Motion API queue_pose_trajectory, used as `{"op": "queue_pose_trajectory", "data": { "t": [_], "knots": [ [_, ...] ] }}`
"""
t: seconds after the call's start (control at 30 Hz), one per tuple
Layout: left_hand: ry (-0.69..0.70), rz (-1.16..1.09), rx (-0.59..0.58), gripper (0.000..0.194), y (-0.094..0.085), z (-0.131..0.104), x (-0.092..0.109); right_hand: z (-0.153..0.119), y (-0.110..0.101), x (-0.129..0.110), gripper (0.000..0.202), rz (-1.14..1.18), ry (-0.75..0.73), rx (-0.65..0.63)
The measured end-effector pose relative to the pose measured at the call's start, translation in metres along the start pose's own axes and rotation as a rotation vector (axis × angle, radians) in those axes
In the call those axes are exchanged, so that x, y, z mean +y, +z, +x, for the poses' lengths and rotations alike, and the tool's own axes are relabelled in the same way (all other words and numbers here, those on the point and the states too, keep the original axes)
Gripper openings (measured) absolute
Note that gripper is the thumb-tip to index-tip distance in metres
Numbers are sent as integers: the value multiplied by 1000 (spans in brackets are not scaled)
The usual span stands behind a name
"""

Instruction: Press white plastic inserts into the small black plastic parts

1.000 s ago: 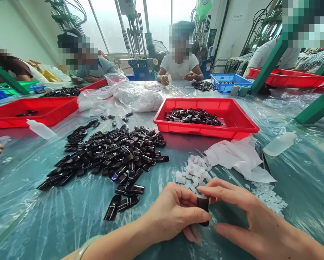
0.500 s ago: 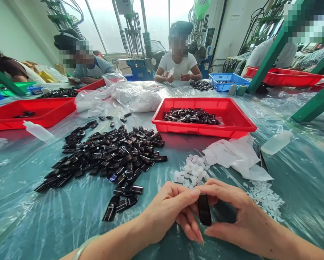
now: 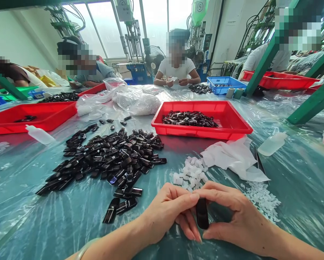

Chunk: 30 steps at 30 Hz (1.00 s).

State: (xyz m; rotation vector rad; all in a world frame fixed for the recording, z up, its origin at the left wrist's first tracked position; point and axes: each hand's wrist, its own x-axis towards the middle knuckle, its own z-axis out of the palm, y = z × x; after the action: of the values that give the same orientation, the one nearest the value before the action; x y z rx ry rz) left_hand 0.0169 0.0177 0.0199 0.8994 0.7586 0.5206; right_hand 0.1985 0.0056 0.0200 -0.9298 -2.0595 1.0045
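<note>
Between my two hands is a small glossy black plastic piece (image 3: 202, 213), held upright over the table's near edge. My left hand (image 3: 173, 211) pinches its upper left side with thumb and fingers. On the other side my right hand (image 3: 232, 213) grips it, index finger at the top and thumb by the lower end. The piece's far side is hidden. Just beyond my fingers lies a heap of small white pieces (image 3: 191, 171). To the left spreads a large pile of similar black pieces (image 3: 110, 155), a few lying apart at its near end.
A red tray (image 3: 235, 124) with more black pieces stands behind the pile. White cloth (image 3: 229, 155), small white scraps (image 3: 263, 200) and a squeeze bottle (image 3: 272, 143) lie right. Another bottle (image 3: 39, 134) and red tray (image 3: 50, 115) are left. Co-workers sit across the plastic-covered table; green posts (image 3: 276, 47) rise right.
The view has tilted up slightly, so the scene sits a little lower. Both hands keep their hold on the black piece. The co-worker opposite has brought their hands closer together.
</note>
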Motion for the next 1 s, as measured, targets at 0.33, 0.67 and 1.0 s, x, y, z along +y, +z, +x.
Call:
{"op": "queue_pose_trajectory", "data": {
  "t": [0.33,0.67,1.0],
  "knots": [
    [29,25,16,39,0,-1,1,0,3,6,57,-27,-151,109],
    [61,113,48,33,2,-3,3,-1,5,7,57,-102,-183,143],
    [49,399,291,25,-4,17,59,-3,5,12,64,-75,95,146]
  ]
}}
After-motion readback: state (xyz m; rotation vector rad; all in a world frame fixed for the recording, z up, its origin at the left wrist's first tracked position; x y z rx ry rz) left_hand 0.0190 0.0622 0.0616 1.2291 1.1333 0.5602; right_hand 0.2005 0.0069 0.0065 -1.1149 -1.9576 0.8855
